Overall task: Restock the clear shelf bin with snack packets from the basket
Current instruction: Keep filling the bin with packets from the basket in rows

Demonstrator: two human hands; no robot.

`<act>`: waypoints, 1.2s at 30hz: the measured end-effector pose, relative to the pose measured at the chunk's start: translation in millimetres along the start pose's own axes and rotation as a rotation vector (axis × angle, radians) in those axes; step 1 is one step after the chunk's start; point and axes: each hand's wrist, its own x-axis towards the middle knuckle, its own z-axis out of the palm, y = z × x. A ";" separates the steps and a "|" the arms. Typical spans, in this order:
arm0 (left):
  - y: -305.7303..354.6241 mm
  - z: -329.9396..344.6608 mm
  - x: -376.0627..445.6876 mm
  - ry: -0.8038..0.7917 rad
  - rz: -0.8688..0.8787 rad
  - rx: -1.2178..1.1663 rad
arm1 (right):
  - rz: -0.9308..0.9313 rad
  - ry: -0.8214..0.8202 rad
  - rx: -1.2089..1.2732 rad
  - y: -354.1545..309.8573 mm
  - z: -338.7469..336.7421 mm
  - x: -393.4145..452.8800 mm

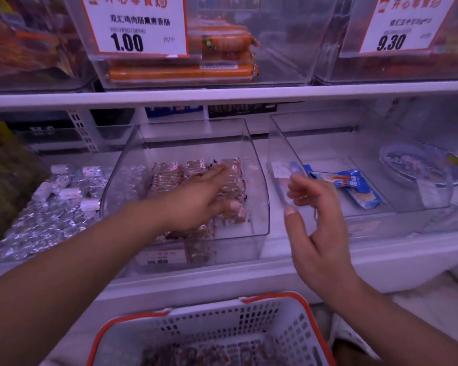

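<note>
A clear shelf bin [259, 207] stands on the middle shelf, holding several clear snack packets [169, 173] with red ends. My left hand [204, 196] reaches inside the bin and lies flat on the packets, fingers stretched out. My right hand [315, 207] hovers just right of the bin, fingers loosely spread, holding nothing. Below, a white basket [275, 320] with an orange rim holds more of the same packets [209, 352].
To the left is a bin of silver-wrapped sweets [50, 207]. Right of the bin stands another clear bin [283, 143] with blue packets [354, 186]. The upper shelf carries orange sausages [183, 72] behind a price tag [135, 25].
</note>
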 end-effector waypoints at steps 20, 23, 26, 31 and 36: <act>-62.0 380.4 -170.5 -0.418 -0.224 -0.027 | 0.709 -1.386 -0.849 187.2 68.1 -323.0; -51.8 401.7 -151.8 -0.329 -0.226 -0.048 | 0.738 -1.337 -0.912 189.3 72.9 -339.4; -44.0 416.8 -125.8 -0.265 -0.374 -0.121 | 0.783 -1.178 -0.845 183.6 73.6 -359.9; -43.3 439.8 -99.7 -0.352 -0.581 -0.148 | 0.902 -1.038 -0.783 173.9 80.6 -375.0; -29.8 448.3 -98.3 -0.413 -0.472 -0.140 | 1.073 -0.991 -0.649 175.4 97.3 -369.1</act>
